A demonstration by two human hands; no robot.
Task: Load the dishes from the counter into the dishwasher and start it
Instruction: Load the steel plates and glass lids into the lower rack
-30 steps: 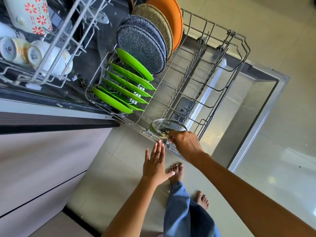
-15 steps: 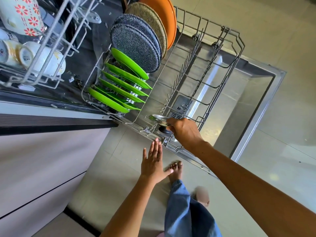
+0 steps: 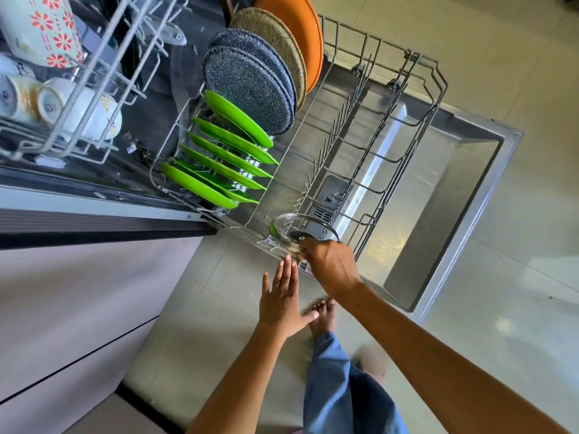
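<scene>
A round glass lid (image 3: pixel 291 228) with a dark knob stands tilted at the near corner of the pulled-out lower rack (image 3: pixel 391 126). My right hand (image 3: pixel 332 266) grips it at the knob. My left hand (image 3: pixel 283 300) hovers flat with straight fingers just below the rack's near edge, holding nothing. Several green plates (image 3: pixel 225 151) stand in the rack's tines, with dark speckled plates (image 3: pixel 250 86), a beige plate (image 3: pixel 275 42) and an orange plate (image 3: pixel 297 29) behind them.
The upper rack (image 3: pixel 94 89) at the top left holds cups (image 3: pixel 28 101) and a flowered mug (image 3: pixel 40 26). The open dishwasher door (image 3: pixel 454 214) lies under the lower rack. White cabinet fronts (image 3: pixel 78 292) are on the left. My bare feet (image 3: pixel 322 317) stand on the tiled floor.
My right hand turned the glass lid from flat and edge-on to tilted upright at the rack's near corner. My left hand stayed open beside it.
</scene>
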